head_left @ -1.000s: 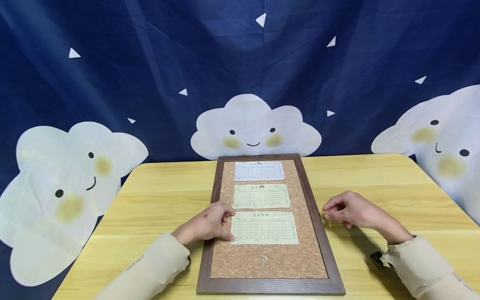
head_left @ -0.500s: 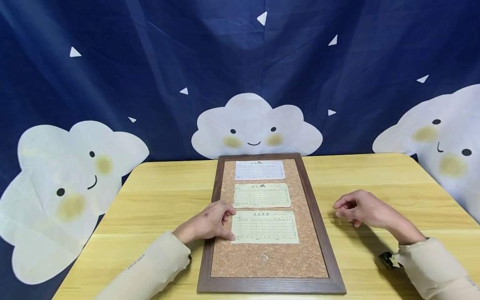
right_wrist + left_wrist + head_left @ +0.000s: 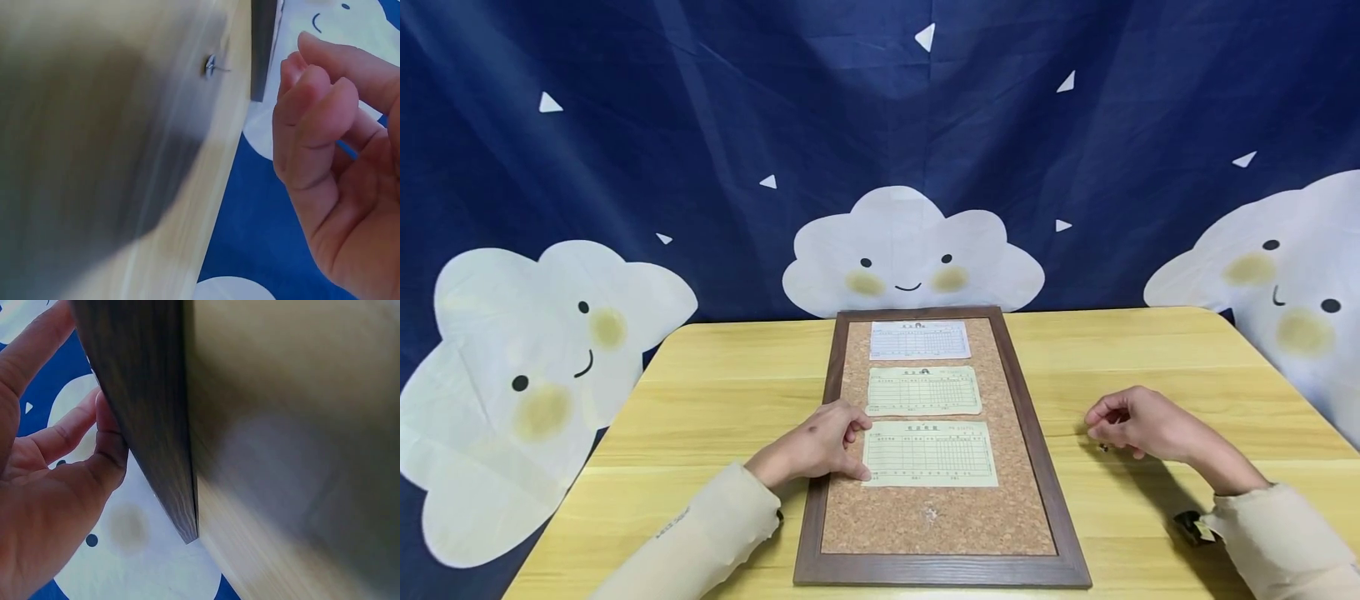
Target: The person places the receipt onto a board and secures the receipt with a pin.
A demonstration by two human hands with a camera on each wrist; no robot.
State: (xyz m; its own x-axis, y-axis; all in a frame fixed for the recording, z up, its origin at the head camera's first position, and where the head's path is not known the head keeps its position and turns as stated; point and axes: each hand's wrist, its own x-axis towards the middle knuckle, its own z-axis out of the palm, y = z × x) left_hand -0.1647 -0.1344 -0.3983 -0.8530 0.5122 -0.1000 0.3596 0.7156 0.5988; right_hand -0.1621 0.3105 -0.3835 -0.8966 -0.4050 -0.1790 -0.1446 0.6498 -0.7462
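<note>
A framed corkboard (image 3: 936, 521) lies on the table with three ruled paper slips on it. My left hand (image 3: 820, 446) rests over the board's left frame, thumb and forefinger touching the left corners of the nearest pale green slip (image 3: 928, 454). Behind it lie a second green slip (image 3: 922, 392) and a bluish-white slip (image 3: 919, 340), each with a small dark mark at its top edge. To the board's right my right hand (image 3: 1157, 427) hovers with loosely bent fingers and nothing between them. A thumbtack (image 3: 210, 66) lies on the table near it, its point sticking out sideways.
The board's dark wooden frame (image 3: 943, 572) stands slightly proud of the light wooden table (image 3: 737, 367). Behind the table hangs a blue cloth (image 3: 850, 100) printed with clouds. Something small and dark (image 3: 1197, 528) sits at the right cuff.
My right hand has moved to the right, away from the board's frame, and the thumbtack beneath it has come into clearer view. My left hand has stayed on the slip.
</note>
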